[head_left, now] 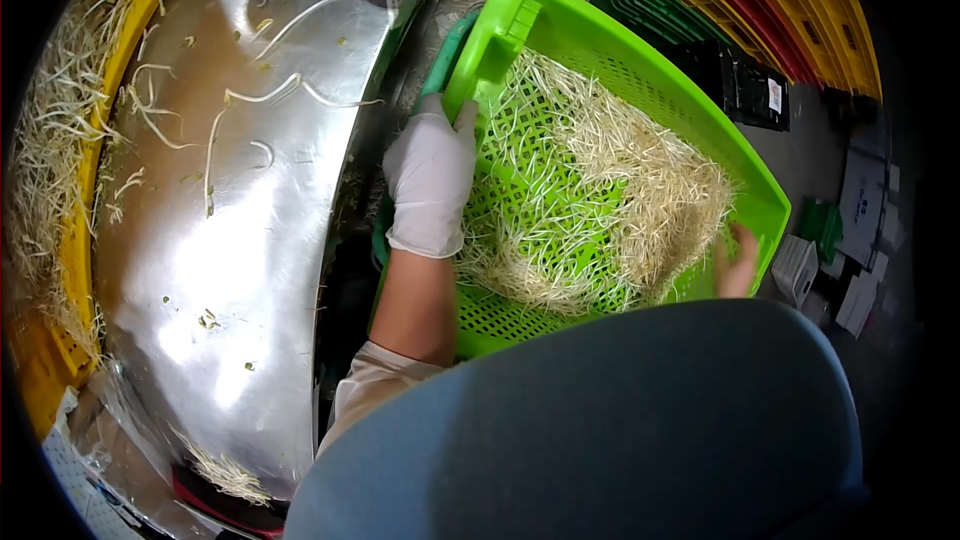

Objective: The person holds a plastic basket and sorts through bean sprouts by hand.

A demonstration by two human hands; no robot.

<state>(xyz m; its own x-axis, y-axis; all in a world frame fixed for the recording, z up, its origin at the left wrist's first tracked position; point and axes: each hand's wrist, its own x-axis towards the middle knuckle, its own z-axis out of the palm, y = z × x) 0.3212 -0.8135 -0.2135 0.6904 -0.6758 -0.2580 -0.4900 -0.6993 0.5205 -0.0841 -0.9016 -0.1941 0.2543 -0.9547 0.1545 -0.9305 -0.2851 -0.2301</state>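
A bright green plastic basket [660, 35] with perforated walls and floor sits tilted in front of me. Bean sprouts [640, 160] lie in it, heaped along the far and right sides and thinner in the middle. My left hand [430, 175], in a white glove, is closed on the basket's left rim. Inside the basket's right end, my right hand [738, 262] is beside the sprout heap. Its fingers look bent and slightly apart, with nothing visible in them; my body hides the wrist.
To the left, a shiny metal surface [250, 270] carries scattered sprouts. Beyond it is a yellow crate [75, 250] full of sprouts. Stacked yellow, red and green crates [770, 0] stand at upper right, near a black package [755, 90]. White boxes [795, 270] lie on the floor.
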